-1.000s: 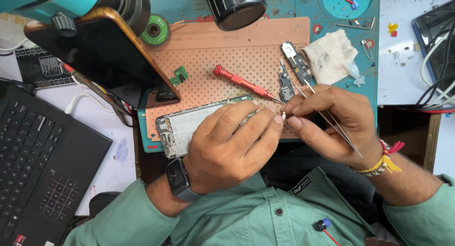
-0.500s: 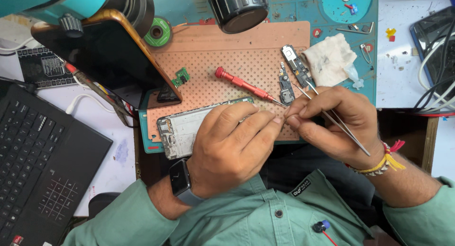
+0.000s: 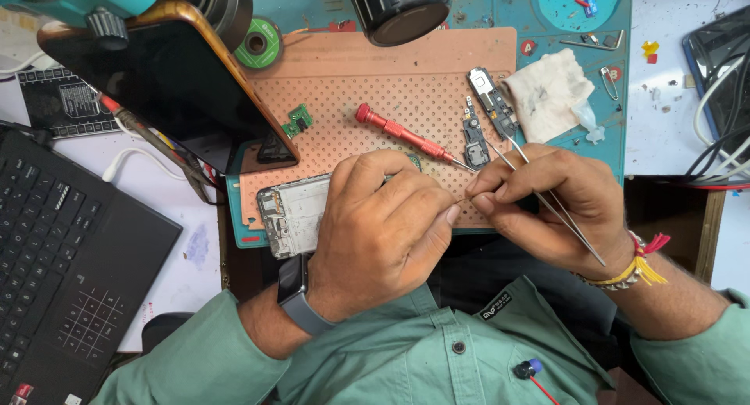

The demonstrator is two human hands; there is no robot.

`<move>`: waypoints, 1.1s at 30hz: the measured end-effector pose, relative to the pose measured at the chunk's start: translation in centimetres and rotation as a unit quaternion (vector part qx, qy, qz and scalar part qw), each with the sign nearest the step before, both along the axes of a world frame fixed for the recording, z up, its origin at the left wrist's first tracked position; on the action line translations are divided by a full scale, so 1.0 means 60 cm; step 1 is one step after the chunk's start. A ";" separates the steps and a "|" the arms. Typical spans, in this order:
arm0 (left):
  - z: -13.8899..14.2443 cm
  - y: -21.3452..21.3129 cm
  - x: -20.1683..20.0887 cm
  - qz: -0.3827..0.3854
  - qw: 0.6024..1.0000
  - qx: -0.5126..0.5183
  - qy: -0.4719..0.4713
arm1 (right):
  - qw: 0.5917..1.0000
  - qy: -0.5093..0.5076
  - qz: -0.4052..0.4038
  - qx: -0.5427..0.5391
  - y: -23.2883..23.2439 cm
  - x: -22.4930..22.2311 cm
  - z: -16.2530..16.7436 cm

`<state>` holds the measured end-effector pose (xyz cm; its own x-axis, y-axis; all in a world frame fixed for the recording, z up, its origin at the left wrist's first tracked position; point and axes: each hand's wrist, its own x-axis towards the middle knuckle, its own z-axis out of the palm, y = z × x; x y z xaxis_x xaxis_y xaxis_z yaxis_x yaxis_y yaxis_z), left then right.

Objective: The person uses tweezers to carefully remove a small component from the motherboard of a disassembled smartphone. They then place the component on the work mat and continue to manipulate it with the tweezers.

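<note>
Hands at work over a perforated orange repair mat [image 3: 367, 85] that lies on a teal work mat [image 3: 500, 3]. Left hand [image 3: 383, 233] rests palm down on an opened phone frame [image 3: 293, 214] at the near edge of the orange mat, covering most of the frame; its fingers are curled together, and thumb and forefinger pinch closed at the tip, just beside the right hand. What, if anything, lies between those fingertips is too small to tell. A grey smartwatch [image 3: 297, 296] sits on the left wrist. Right hand [image 3: 558, 206] holds metal tweezers [image 3: 551, 206], fingers clamped on the shaft, the points directed toward the left fingertips and the long end running back across the hand toward the wrist; a red and yellow thread band [image 3: 637, 268] circles that wrist. A red-handled screwdriver [image 3: 406, 135] lies on the orange mat just beyond the hands, its tip near the right forefinger. Two small black phone parts [image 3: 484, 112] lie near the far right corner of the orange mat, beside a soiled white cloth [image 3: 547, 92]. A small green circuit board [image 3: 297, 121] lies toward the left edge, next to a dark phone [image 3: 156, 85] propped on a slant. A black laptop [image 3: 62, 264] occupies the near left.
</note>
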<state>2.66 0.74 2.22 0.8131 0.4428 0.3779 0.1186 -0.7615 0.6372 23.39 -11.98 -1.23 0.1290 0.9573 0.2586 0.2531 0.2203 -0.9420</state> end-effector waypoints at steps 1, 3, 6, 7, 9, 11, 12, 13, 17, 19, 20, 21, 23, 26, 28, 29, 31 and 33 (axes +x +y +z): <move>0.000 0.000 0.000 -0.001 1.000 -0.001 0.003 | 1.000 -0.001 0.001 0.000 0.000 0.000 0.000; 0.000 0.001 0.000 -0.002 1.000 -0.001 0.007 | 1.000 -0.005 0.002 0.000 -0.001 0.001 0.001; 0.001 0.001 0.001 0.000 1.000 -0.008 0.007 | 1.000 0.004 0.006 -0.006 -0.002 0.001 0.002; 0.001 0.001 0.001 0.000 1.000 -0.010 0.008 | 1.000 0.006 0.007 -0.004 -0.001 0.000 0.002; 0.000 0.001 0.000 0.000 1.000 -0.013 0.008 | 1.000 0.010 0.009 -0.001 -0.001 -0.001 0.002; -0.001 0.000 0.000 0.001 1.000 -0.012 0.009 | 1.000 0.006 0.009 -0.003 -0.001 0.000 0.002; -0.002 0.000 0.000 0.001 1.000 -0.011 0.009 | 1.000 0.005 0.009 -0.004 -0.001 0.000 0.002; -0.003 -0.001 0.000 0.001 1.000 -0.009 0.009 | 1.000 -0.002 0.007 -0.006 -0.001 0.000 0.002; -0.001 0.000 0.000 -0.001 1.000 -0.004 0.009 | 1.000 -0.006 0.004 -0.017 -0.001 -0.001 0.004; 0.002 0.001 0.002 -0.001 1.000 -0.007 0.009 | 1.000 -0.002 0.005 -0.021 -0.001 -0.001 0.004; 0.004 0.002 0.003 0.000 1.000 -0.009 0.009 | 1.000 -0.003 0.005 -0.021 -0.001 0.000 0.004; 0.005 0.002 0.003 0.002 1.000 -0.012 0.010 | 1.000 -0.003 0.005 -0.021 -0.001 0.000 0.003; 0.005 0.002 0.003 0.001 1.000 -0.012 0.010 | 1.000 -0.002 0.010 -0.016 -0.001 0.001 0.002; -0.003 0.001 0.000 0.000 1.000 -0.010 0.010 | 0.999 0.023 0.020 -0.019 -0.003 0.003 0.001; -0.007 0.000 -0.003 0.002 1.000 -0.008 0.016 | 0.998 0.043 0.024 -0.030 -0.002 0.001 0.000; -0.008 -0.001 -0.006 0.004 1.000 -0.007 0.020 | 0.998 0.049 0.024 -0.039 0.000 0.000 0.001; -0.011 -0.002 -0.004 0.011 1.000 0.000 0.027 | 0.993 0.092 0.058 -0.037 0.005 0.004 0.005; -0.013 0.000 0.002 0.010 1.000 0.014 0.024 | 0.990 0.108 0.088 -0.023 0.011 0.008 0.012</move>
